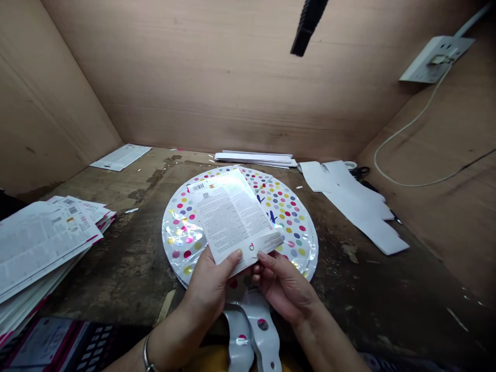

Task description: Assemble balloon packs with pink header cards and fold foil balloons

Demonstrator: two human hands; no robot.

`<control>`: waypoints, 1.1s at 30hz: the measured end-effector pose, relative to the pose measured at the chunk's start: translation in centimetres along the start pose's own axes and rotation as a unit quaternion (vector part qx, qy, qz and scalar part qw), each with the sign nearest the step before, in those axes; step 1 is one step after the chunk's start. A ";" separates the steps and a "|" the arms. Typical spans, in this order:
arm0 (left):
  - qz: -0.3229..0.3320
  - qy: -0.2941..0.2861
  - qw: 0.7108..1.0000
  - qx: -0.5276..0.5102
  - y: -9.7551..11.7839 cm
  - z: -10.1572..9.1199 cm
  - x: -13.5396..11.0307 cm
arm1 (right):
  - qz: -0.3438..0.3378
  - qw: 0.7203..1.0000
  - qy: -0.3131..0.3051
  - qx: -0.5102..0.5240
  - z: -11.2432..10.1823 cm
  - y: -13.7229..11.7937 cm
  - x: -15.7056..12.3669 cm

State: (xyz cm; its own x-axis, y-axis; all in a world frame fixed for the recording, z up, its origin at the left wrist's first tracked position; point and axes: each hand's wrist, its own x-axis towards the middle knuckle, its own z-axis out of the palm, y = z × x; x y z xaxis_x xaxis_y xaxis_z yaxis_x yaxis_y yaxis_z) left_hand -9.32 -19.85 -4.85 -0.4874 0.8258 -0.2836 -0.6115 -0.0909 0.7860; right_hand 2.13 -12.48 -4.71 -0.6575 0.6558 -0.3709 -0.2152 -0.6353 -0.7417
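Note:
Both hands hold a white printed paper packet [232, 217] with small text, a barcode and a QR code, tilted over the balloon. My left hand [211, 276] is closed on its lower left edge, thumb on top. Bottom right, my right hand [284, 281] pinches the lower edge near a small coloured logo, where the paper bends up. Beneath lies a flat, round foil balloon [296, 227], white with coloured dots and blue lettering, apparently in a stack. Its shiny silvery tails [261, 330] hang towards me between my forearms.
A stack of printed packets [42, 243] stands at the left, above a dark crate [91, 346]. Another printed sheet [122, 156] lies at the back left. White paper strips [256, 158] lie along the back wall, blank white sheets [352, 199] and scissors [361, 171] on the right. A cable hangs from the socket [436, 59].

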 end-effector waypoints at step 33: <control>-0.003 0.042 0.999 -0.017 -0.8 -0.1 0.3 | 0.031 0.999 0.003 0.023 0.1 0.2 0.4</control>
State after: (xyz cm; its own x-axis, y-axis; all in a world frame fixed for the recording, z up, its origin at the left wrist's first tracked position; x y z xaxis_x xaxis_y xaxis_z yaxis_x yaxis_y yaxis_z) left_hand -9.07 -19.63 -5.60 -0.5334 0.7766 -0.3354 -0.6346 -0.1052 0.7656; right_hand 1.82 -12.37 -4.92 -0.6661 0.6166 -0.4196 -0.2064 -0.6931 -0.6907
